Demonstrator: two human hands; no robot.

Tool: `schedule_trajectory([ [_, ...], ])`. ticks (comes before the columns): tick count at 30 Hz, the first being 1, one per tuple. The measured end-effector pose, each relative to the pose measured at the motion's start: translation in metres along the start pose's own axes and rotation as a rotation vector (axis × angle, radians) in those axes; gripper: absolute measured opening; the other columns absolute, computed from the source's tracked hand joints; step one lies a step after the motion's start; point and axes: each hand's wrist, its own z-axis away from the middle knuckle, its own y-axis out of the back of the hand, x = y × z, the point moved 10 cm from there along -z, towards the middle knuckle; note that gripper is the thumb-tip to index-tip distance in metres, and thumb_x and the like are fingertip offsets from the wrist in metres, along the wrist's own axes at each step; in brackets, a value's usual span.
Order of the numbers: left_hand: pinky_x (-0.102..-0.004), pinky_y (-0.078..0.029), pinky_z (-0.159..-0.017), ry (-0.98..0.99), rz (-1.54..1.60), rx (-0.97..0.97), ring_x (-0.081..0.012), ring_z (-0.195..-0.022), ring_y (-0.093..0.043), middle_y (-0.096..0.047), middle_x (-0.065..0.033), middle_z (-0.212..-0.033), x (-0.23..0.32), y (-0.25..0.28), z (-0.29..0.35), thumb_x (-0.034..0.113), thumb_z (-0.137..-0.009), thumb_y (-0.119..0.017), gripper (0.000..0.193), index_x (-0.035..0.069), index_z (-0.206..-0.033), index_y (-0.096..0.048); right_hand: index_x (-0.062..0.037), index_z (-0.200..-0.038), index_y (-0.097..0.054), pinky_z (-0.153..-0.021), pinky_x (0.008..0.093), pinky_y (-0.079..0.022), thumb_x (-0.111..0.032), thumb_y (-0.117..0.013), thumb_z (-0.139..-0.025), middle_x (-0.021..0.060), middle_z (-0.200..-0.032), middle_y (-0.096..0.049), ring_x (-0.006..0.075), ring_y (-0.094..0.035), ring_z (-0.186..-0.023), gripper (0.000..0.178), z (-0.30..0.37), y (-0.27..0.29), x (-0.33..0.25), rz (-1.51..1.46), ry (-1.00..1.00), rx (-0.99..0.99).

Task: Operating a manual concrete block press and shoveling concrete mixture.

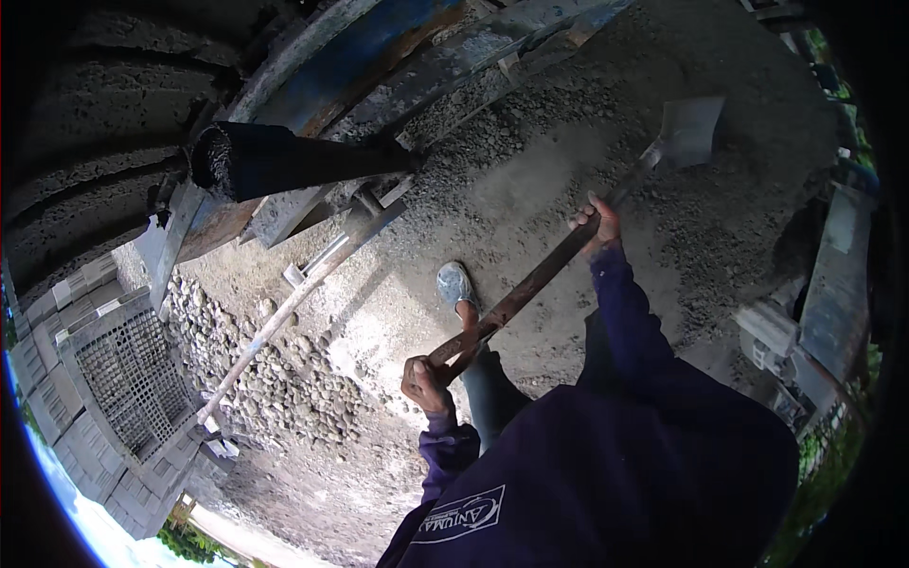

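I hold a shovel [540, 281] slantwise in front of my body. My left hand [426, 383] is closed around the rear end of its brown handle. Farther up the shaft, close to the blade, my right hand [598, 227] is wrapped around it. The pale metal blade [691, 131] points to the far right, over grey ground and apparently carrying no load. Below the shaft lies loose sand and gravel [587, 123]. One of my feet, in a dusty grey shoe [455, 285], stands beside the handle.
A long wooden pole [294, 303] leans across the left side. Near it are a heap of stones [284, 379], a mesh screen [133, 374] and stacked concrete blocks [85, 454]. Above, a dark pipe [294, 163] juts out beside blue-painted boards [379, 47]. A block [767, 327] sits at right.
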Motion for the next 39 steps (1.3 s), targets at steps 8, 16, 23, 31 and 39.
schedule_trajectory([
  [8,-0.03,-0.032,-0.033,0.448,-0.267,0.668,-0.0147,-0.032,-0.035,-0.034,0.001,-0.042,-0.002,0.33,0.002,0.062,-0.089,-0.049,0.059,0.014,-0.059,-0.036,-0.0077,-0.087,-0.055,-0.051,0.0441,-0.052,-0.016,-0.078,-0.077,0.0055,-0.064,-0.054,0.0261,-0.06,-0.056,0.026,0.072,-0.041,0.487,0.228,-0.691,0.3],
  [16,-0.0269,-0.03,-0.04,0.458,-0.218,0.475,-0.0099,-0.042,-0.035,-0.035,0.0055,-0.051,-0.008,0.206,-0.064,0.063,-0.09,-0.05,0.051,0.019,-0.067,-0.036,-0.0049,-0.08,-0.057,-0.044,0.0425,-0.047,-0.007,-0.068,-0.078,0.0076,-0.063,-0.055,0.0263,-0.057,-0.048,0.012,-0.054,-0.039,0.471,0.2,-0.642,0.311],
  [23,-0.0303,-0.032,-0.035,0.428,-0.245,0.42,-0.0138,-0.037,-0.038,-0.036,0.0001,-0.046,-0.053,0.031,-0.073,0.064,-0.09,-0.049,0.058,0.013,-0.064,-0.038,0.0024,-0.075,-0.058,-0.045,0.0426,-0.05,-0.004,-0.064,-0.078,0.0122,-0.064,-0.056,0.0293,-0.056,-0.047,0.009,-0.204,0.017,0.276,0.205,-0.35,0.3],
  [31,-0.0293,-0.031,-0.036,0.389,-0.286,0.572,-0.014,-0.036,-0.039,-0.038,-0.0003,-0.045,-0.026,0.05,0.048,0.063,-0.091,-0.043,0.062,0.011,-0.058,-0.039,-0.0092,-0.082,-0.057,-0.049,0.0432,-0.044,-0.008,-0.069,-0.077,0.0036,-0.064,-0.052,0.0213,-0.052,-0.05,0.013,-0.08,0.026,0.227,0.257,-0.512,0.235],
  [39,-0.0298,-0.032,-0.038,0.271,-0.144,0.358,-0.0147,-0.035,-0.038,-0.041,-0.0023,-0.044,-0.027,0.122,-0.023,0.061,-0.092,-0.044,0.063,0.009,-0.058,-0.042,-0.0126,-0.074,-0.052,-0.054,0.0397,-0.042,-0.01,-0.068,-0.077,0.0,-0.062,-0.048,0.0188,-0.047,-0.049,0.016,-0.014,-0.005,0.206,0.011,-0.305,0.321],
])
